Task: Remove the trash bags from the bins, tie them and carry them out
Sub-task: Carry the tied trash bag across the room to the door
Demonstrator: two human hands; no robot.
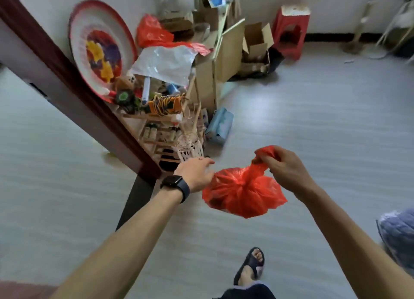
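Note:
A full red plastic trash bag (243, 195) hangs in the air in front of me, its neck gathered into a twisted tail. My right hand (283, 166) is closed on that tail and holds the bag up. My left hand (197, 173), with a dark watch on the wrist, is at the bag's left edge; its fingers are hidden behind the plastic, so its grip is unclear.
A dark red door frame (74, 83) slants across the left. Behind it is a wooden shelf with clutter (161, 119), cardboard boxes (226, 52), another red bag (150, 32) and a red stool (291, 29). Grey floor (324, 119) stretches right. My sandalled foot (251, 265) is below.

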